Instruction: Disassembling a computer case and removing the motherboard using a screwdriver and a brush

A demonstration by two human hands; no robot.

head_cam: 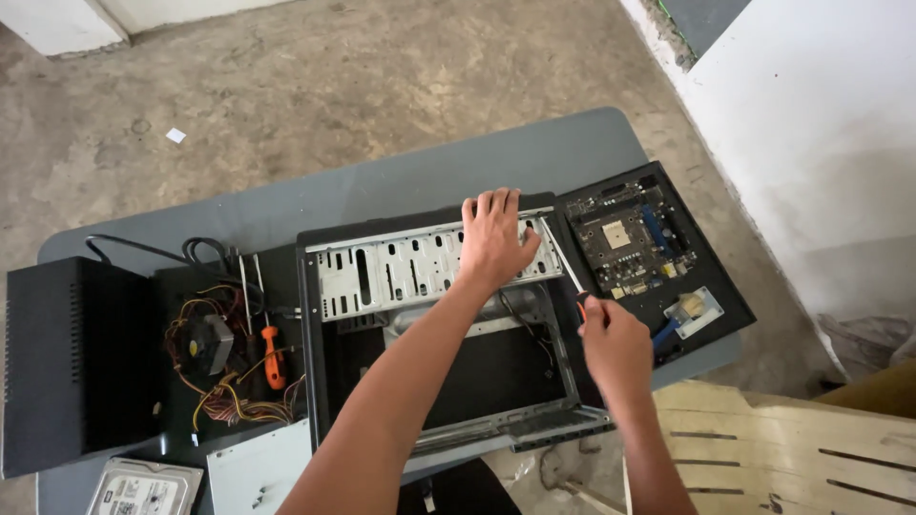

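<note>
An open black computer case (pixel 382 272) lies on a grey table (pixel 534 157). My left hand (pixel 495 238) rests flat on the case's far metal drive bracket. My right hand (pixel 614 343) grips a screwdriver (pixel 565 267) by its orange handle, the thin shaft angled up toward the case's top right corner. Only a bit of the handle shows past my fingers.
A motherboard (pixel 630 238) lies on a black panel (pixel 725 315) to the right. Left of the case sit a power supply with loose wires (pixel 215 353), an orange screwdriver (pixel 274 358), a black side panel (pixel 72 362) and a hard drive (pixel 143 491). A pale wooden chair (pixel 792 448) stands at lower right.
</note>
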